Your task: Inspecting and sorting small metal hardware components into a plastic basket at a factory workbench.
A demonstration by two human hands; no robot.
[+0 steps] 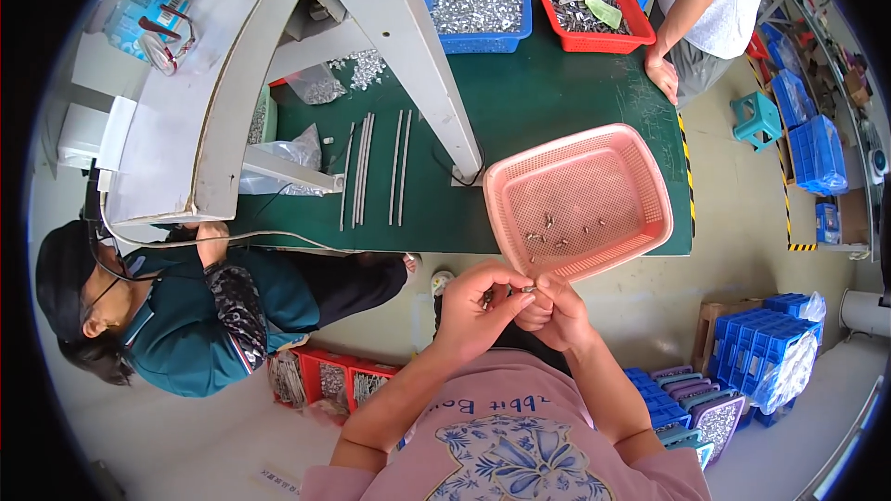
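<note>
Two hands pinching a small metal part below a pink basket

The left hand and right hand meet, fingertips closed on a small metal part, just below the pink basket of loose parts overhanging the green table; blue basket and red basket sit at the far edge.

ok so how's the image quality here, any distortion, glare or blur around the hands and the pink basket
Head view: strong fisheye bend, the green table edge curves and black corners frame the picture; lighting is even and soft, with no harsh glare; the pink basket is sharp; the left hand and right hand are clear, the small metal part too tiny to resolve.
</note>
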